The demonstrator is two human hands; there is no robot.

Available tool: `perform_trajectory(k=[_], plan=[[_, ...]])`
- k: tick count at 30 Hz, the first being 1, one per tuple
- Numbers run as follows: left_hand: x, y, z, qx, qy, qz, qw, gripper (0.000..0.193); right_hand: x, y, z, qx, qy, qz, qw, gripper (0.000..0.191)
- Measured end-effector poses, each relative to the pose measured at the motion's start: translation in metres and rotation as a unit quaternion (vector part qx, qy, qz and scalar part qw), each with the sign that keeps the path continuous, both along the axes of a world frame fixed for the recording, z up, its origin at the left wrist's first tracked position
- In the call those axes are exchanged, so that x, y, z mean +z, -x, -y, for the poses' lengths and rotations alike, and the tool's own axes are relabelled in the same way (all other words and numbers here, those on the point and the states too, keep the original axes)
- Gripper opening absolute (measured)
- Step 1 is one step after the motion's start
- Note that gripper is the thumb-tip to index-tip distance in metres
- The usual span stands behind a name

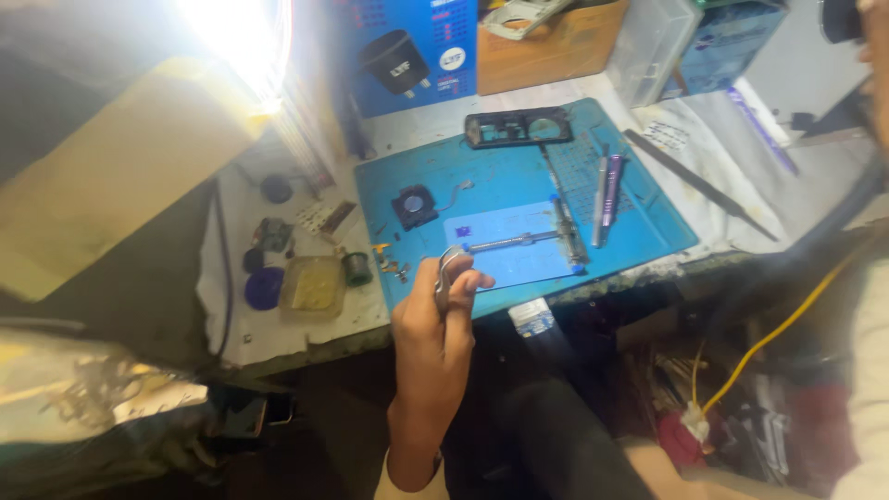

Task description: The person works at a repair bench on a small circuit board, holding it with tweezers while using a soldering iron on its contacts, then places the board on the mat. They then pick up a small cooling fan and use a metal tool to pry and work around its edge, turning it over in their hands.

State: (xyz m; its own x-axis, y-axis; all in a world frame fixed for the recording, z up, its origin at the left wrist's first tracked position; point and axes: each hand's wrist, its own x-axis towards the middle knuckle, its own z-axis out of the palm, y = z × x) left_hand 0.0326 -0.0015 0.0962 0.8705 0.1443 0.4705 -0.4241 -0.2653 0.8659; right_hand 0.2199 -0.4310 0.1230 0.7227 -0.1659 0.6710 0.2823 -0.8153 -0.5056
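Low in the middle of the frame, your left hand (435, 319) is closed around a pair of metal tweezers (447, 275), raised at the near edge of the blue work mat (648, 227).

Your grip is a narrow pinch, thumb and forefinger wrapped on the tweezers' shaft, tips pointing up toward the mat; your right hand is not in view. Just above the tweezers lies the clamp fixture (523, 243) on a pale blue sheet, and to its left a small black fan (413, 205) and a scatter of tiny brass parts (394, 264). To work those parts cleanly, I judge you should rest your wrist on the mat edge, lighten the squeeze, and come at the small pieces from low and flat so none flick off toward the yellowish tray (313, 287).
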Motion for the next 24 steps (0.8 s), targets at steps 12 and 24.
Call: perform_trajectory(k=[12, 24], plan=[[-0.076, 0.01, 0.016, -0.053, 0.105, -0.063, 0.991, 0.02, 0.023, 0.057, -0.053, -0.106, 0.276, 0.156, 0.942, 0.029], [-0.135, 0.022, 0.002, -0.05, 0.249, -0.042, 0.966, 0.041, 0.016, 0.067, -0.037, -0.027, 0.112, 0.034, 0.993, 0.028]])
